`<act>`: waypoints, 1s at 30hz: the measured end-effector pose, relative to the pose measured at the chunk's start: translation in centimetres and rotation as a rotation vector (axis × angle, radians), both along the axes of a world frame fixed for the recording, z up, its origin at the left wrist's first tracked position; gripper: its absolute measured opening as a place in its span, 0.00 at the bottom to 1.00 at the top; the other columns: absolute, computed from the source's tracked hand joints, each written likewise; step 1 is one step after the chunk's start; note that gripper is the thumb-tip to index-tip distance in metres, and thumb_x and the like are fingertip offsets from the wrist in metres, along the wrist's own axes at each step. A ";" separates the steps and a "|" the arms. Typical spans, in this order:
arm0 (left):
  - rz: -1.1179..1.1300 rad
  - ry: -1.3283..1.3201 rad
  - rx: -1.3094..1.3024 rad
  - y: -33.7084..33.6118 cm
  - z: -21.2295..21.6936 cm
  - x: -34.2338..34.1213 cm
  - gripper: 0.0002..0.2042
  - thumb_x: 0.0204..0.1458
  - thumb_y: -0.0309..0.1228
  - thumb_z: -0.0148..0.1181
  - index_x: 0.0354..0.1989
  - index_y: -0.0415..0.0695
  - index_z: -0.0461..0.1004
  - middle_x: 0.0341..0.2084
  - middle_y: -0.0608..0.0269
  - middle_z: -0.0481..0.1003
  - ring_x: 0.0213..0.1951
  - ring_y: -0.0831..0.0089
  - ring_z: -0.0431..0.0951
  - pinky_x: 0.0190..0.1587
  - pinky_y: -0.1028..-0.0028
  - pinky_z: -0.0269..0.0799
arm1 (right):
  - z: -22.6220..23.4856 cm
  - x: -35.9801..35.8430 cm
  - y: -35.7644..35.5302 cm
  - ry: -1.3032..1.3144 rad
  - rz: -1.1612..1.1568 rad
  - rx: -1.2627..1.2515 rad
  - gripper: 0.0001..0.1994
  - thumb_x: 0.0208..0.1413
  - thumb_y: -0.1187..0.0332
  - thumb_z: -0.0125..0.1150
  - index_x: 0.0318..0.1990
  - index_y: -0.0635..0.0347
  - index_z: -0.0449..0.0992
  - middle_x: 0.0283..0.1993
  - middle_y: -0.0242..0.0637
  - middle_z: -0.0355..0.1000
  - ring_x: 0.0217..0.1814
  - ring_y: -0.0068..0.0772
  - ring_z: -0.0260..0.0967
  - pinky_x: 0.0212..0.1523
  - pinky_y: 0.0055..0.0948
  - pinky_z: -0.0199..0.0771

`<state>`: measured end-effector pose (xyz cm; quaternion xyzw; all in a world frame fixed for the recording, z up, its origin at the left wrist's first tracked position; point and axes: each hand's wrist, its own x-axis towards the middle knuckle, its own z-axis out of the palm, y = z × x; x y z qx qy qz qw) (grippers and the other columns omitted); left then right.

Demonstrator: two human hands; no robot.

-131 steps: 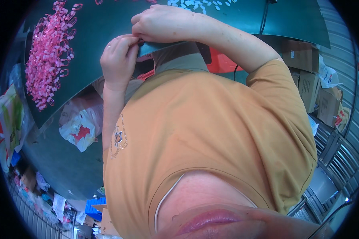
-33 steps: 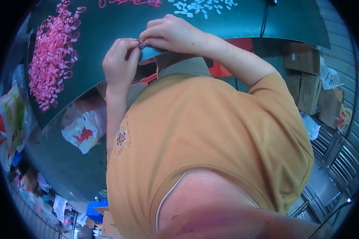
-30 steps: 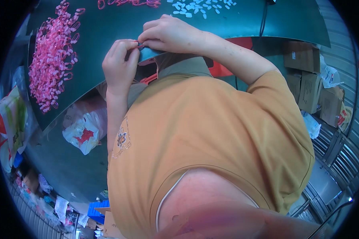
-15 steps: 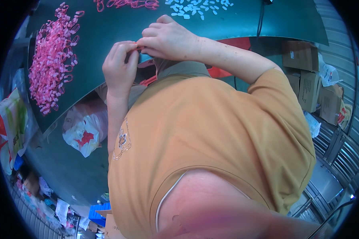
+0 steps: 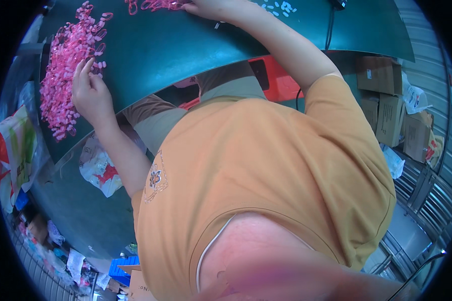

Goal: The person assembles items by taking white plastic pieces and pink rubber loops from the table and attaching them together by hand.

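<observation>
I look down over my orange shirt at a dark green table (image 5: 186,45). My left hand (image 5: 90,95) reaches out to the left, fingers spread, fingertips on a long heap of small pink plastic pieces (image 5: 60,75). My right hand (image 5: 211,7) stretches to the far top edge of the table, resting beside a short row of pink pieces (image 5: 155,5). The picture's edge cuts off its fingers, hiding what they hold. A few small white pieces (image 5: 281,6) lie just right of that hand.
A black cable (image 5: 329,25) runs over the table's far right part. Cardboard boxes (image 5: 386,100) stand on the floor at right, a red object (image 5: 271,75) under the table. A white plastic bag (image 5: 98,165) and a blue crate (image 5: 120,268) lie lower left.
Both hands were together at the table's near edge, pinching a small piece. They have parted: the left moved out to the pink heap, the right reached to the far top.
</observation>
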<state>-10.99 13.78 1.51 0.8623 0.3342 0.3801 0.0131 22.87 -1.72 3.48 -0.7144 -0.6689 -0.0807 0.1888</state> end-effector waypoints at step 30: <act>-0.459 -0.045 -0.053 -1.2 2.5 13.6 0.14 0.67 0.26 0.67 0.58 0.50 0.87 0.49 0.64 0.88 0.50 0.74 0.88 0.53 0.73 0.82 | -0.2 -0.5 1.1 1.146 0.093 0.002 0.13 0.71 0.62 0.64 0.54 0.57 0.87 0.41 0.31 0.85 0.41 0.22 0.78 0.45 0.27 0.78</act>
